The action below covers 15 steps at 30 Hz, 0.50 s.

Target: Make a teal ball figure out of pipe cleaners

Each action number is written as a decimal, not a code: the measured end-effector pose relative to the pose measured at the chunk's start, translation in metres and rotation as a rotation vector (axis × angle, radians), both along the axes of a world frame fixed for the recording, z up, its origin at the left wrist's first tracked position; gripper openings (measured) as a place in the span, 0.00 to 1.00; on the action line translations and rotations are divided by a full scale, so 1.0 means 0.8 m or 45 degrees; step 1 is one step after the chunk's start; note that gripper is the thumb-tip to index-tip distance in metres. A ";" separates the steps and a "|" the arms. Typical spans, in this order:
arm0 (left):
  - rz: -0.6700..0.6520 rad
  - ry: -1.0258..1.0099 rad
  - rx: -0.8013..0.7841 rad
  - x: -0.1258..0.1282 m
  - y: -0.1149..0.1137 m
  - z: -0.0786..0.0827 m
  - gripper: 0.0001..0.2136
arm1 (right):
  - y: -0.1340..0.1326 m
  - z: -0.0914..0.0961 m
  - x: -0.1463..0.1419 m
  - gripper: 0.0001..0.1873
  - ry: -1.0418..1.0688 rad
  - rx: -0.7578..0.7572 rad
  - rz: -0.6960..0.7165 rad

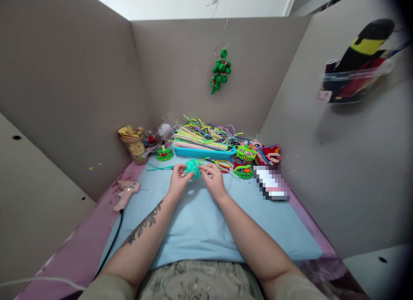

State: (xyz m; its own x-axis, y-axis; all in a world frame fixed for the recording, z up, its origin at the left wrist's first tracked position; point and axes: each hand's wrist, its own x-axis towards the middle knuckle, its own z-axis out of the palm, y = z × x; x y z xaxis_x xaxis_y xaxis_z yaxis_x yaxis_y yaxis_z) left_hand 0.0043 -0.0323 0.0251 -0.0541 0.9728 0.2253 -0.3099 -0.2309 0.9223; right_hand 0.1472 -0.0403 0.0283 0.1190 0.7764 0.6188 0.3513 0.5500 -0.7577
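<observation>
Grey partition walls box in a light blue mat (200, 222) filling the lower middle of the frame. Dead centre, the left hand (178, 181) and right hand (213, 179) both pinch a teal pipe-cleaner ball (192, 167) from either side, fingers curled onto it. Just behind sits a blue tray (203, 152) piled with pipe cleaners, and a pink glue gun (126, 193) lies off to the left.

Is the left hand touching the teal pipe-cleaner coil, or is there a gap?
Touching. The head view shows the left hand pinching the teal pipe-cleaner coil at its left side, with no gap; the right hand grips its other side.
</observation>
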 end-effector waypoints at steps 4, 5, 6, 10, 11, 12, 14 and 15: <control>0.008 0.028 -0.001 -0.001 0.001 -0.002 0.21 | -0.002 0.000 -0.002 0.10 0.007 -0.019 0.033; 0.007 0.031 0.001 -0.001 0.001 -0.003 0.21 | -0.002 -0.001 -0.002 0.10 0.007 -0.023 0.039; 0.007 0.034 0.003 -0.001 0.002 -0.004 0.20 | -0.002 -0.001 -0.003 0.10 0.006 -0.028 0.046; 0.017 0.046 0.015 -0.001 0.003 -0.005 0.20 | -0.003 -0.001 -0.003 0.09 0.012 -0.047 0.075; 0.024 0.050 0.014 -0.001 0.002 -0.004 0.19 | -0.002 -0.001 -0.003 0.09 0.018 -0.054 0.087; 0.033 0.054 0.012 0.000 0.001 -0.003 0.19 | -0.002 -0.001 -0.003 0.09 0.023 -0.062 0.100; 0.048 0.064 0.003 0.001 -0.001 0.000 0.19 | -0.002 -0.002 -0.003 0.10 0.029 -0.085 0.123; 0.052 0.070 -0.001 0.001 -0.002 0.001 0.19 | -0.001 -0.003 -0.003 0.10 0.029 -0.096 0.129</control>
State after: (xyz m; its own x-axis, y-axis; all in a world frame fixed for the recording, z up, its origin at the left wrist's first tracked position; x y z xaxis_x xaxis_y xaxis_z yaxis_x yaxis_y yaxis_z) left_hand 0.0051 -0.0341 0.0259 -0.0811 0.9701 0.2286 -0.2487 -0.2418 0.9379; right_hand 0.1451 -0.0415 0.0262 0.0512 0.8295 0.5561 0.2793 0.5227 -0.8055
